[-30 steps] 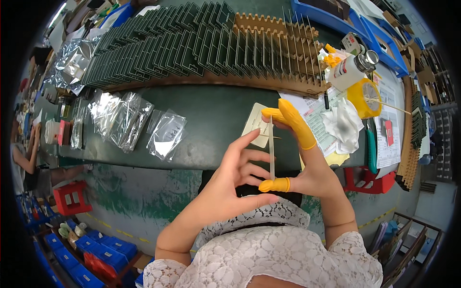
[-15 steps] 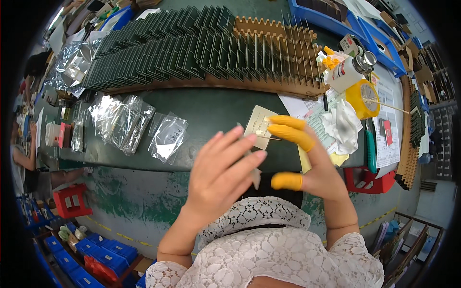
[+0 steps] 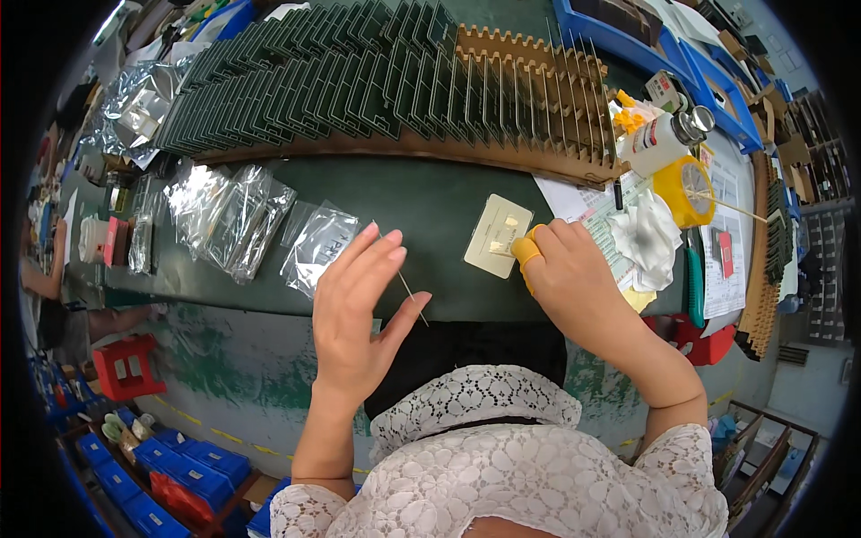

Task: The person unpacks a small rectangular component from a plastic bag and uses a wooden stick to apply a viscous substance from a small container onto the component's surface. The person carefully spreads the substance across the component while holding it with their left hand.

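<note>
- Head view: the left hand (image 3: 345, 309), a little left of the frame's middle, holds a thin board (image 3: 412, 292), seen edge-on and tilted, between its fingertips and thumb, near the front edge of the green desk (image 3: 421, 193)
- The right hand (image 3: 574, 273), right of the middle, has yellow finger covers (image 3: 527, 255); its fingers are bent together at the lower right of a cream card (image 3: 489, 244), but whether they grip anything I cannot tell
- Green boards (image 3: 314, 94) stand in rows in a brown rack (image 3: 377, 146) across the top of the frame
- Clear bags (image 3: 247, 224) lie left of the middle
- Toward the upper right are a white bottle (image 3: 650, 145), a yellow roll (image 3: 673, 193) and a crumpled white cloth (image 3: 647, 238)
</note>
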Tool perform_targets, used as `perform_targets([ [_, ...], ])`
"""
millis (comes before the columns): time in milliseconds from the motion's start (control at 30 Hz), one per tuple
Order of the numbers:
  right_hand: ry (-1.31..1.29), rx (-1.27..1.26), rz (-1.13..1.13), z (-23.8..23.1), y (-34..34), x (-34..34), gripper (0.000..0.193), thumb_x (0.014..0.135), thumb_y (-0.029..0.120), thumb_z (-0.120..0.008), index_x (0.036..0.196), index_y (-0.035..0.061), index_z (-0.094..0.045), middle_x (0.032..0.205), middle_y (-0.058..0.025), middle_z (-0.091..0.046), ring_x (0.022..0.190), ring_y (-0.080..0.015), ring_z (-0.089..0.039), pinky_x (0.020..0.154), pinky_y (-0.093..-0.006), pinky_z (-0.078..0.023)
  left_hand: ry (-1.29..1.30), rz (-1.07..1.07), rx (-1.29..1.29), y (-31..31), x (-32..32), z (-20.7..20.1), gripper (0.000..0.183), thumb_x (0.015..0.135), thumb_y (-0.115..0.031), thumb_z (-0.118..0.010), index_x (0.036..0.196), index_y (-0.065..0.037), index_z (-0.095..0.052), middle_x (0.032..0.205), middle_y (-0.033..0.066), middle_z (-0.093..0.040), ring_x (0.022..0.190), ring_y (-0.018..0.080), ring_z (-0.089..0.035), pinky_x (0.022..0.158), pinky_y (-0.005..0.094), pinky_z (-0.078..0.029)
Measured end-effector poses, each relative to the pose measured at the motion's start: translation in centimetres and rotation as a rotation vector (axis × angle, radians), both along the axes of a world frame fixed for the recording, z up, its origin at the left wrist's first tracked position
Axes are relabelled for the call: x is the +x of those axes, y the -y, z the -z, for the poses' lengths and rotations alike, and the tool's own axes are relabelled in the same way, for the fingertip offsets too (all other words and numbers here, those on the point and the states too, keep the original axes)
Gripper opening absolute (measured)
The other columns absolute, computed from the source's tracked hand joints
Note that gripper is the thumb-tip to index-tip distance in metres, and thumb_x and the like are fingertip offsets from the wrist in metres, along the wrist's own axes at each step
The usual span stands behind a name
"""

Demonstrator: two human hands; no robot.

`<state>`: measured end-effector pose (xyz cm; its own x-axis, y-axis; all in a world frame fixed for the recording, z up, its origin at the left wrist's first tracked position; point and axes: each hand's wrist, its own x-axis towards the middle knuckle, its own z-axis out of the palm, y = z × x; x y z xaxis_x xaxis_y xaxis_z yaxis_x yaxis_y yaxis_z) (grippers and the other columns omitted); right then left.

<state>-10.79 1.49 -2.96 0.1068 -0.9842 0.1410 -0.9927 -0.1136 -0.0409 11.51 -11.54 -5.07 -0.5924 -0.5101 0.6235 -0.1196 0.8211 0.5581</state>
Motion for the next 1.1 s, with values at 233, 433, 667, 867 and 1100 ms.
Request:
perform_targets([
  [233,0.013,0.057,0.041,0.4,0.2,0.4,0.01,0.071,0.003,-0.061,0.08,0.0004,-0.058,0.085,-0.0135,-0.051,0.082,-0.028,-0.051,0.075,-0.0373,-0.042,-0.06,-0.027,-0.02,0.5,0.4,0.2,0.061,0.066,-0.004,-0.086,0.121,-0.007,-0.061,0.123,0.0146,-0.061,0.119,0.0346,-0.058,0.096,0.0419,-0.049],
  [433,0.196,-0.024,0.15,-0.5,-0.4,0.4,0.019,0.073,0.001,-0.066,0.09,-0.002,-0.06,0.091,-0.0138,-0.051,0.087,-0.0311,-0.052,0.079,-0.0404,-0.045,-0.03,0.041,0.003,1.1,0.5,0.7,0.066,0.063,-0.002,-0.087,0.121,-0.004,-0.056,0.127,0.0172,-0.06,0.121,0.0378,-0.057,0.101,0.0457,-0.048],
  [667,0.266,-0.097,0.178,-0.9,-0.9,0.3,0.026,0.068,0.0,-0.073,0.091,-0.0008,-0.062,0.089,-0.0123,-0.051,0.086,-0.031,-0.052,0.076,-0.041,-0.043,-0.06,0.023,-0.016,0.7,-0.1,0.4,0.063,0.063,0.0,-0.087,0.118,-0.006,-0.056,0.127,0.0178,-0.061,0.123,0.0419,-0.055,0.102,0.0469,-0.046],
  [867,0.223,-0.209,0.115,-0.6,-0.9,-0.2,0.027,0.068,0.001,-0.075,0.092,0.0023,-0.063,0.088,-0.009,-0.054,0.083,-0.0281,-0.052,0.072,-0.04,-0.04,-0.088,0.1,0.09,0.4,-0.4,1.2,0.063,0.064,0.003,-0.086,0.118,-0.006,-0.055,0.127,0.0201,-0.061,0.123,0.0426,-0.055,0.102,0.0469,-0.047],
  [1100,0.198,-0.244,0.113,0.5,-1.2,-1.0,0.03,0.065,0.003,-0.076,0.092,0.0029,-0.064,0.09,-0.0074,-0.055,0.083,-0.0265,-0.052,0.074,-0.0392,-0.04,-0.098,0.021,-0.01,0.1,-0.4,1.0,0.055,0.066,0.002,-0.084,0.115,-0.008,-0.061,0.129,0.0164,-0.06,0.125,0.0404,-0.054,0.099,0.0442,-0.05],
])
